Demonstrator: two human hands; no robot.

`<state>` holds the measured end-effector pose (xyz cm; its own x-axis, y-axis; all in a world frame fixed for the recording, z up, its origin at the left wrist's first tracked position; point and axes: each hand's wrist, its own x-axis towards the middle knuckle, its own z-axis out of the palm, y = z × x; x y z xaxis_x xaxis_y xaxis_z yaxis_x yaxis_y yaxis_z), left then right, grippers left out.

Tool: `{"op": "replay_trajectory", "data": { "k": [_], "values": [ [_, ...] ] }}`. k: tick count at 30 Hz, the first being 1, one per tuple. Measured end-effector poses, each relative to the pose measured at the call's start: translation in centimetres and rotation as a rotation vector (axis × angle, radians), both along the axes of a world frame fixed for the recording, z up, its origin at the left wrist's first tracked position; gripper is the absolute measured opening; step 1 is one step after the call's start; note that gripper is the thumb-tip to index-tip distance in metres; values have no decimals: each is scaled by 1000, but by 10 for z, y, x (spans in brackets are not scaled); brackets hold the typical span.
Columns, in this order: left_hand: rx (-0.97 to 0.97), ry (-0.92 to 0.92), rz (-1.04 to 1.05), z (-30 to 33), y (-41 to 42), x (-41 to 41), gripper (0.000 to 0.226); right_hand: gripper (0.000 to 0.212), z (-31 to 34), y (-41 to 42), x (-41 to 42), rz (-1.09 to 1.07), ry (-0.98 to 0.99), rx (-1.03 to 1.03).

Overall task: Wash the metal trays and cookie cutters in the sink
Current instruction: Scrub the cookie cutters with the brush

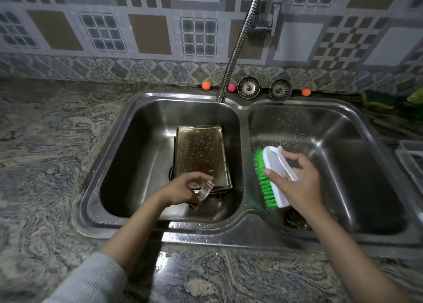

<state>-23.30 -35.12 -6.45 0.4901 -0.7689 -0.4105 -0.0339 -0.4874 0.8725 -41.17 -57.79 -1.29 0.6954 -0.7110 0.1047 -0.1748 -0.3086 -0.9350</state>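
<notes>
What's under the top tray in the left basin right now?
Under the top tray, edges of at least one more tray stick out at its left side and near end. The stack covers the basin floor; how many trays it holds can't be counted.

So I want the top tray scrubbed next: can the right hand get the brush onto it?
Probably yes. The right hand grips the brush beside the left basin, and the top tray lies uncovered except its near corner under the left hand.

two sink strainers (248, 87) and three small balls (206, 85) line the backsplash; perhaps a green sponge (377, 100) right
</notes>
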Motion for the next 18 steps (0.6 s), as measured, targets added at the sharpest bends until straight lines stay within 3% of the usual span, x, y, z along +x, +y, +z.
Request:
{"op": "replay_trajectory", "data": {
  "k": [4,8,11,15,18],
  "values": [
    [235,-237,-338,-19,-13,-2,64,50,-11,-6,-14,9,17,25],
    [267,-168,-424,-33,-19,-4,61,50,-21,-14,-24,-2,22,42],
    [197,-169,-306,-35,-15,3,62,52,-22,-23,-32,-35,26,66],
    [-103,-55,66,4,-36,-5,49,53,-19,-46,-42,-71,14,90],
    [-259,-122,119,40,-77,-31,35,53,-15,-68,-52,-85,16,89]
  ]
}}
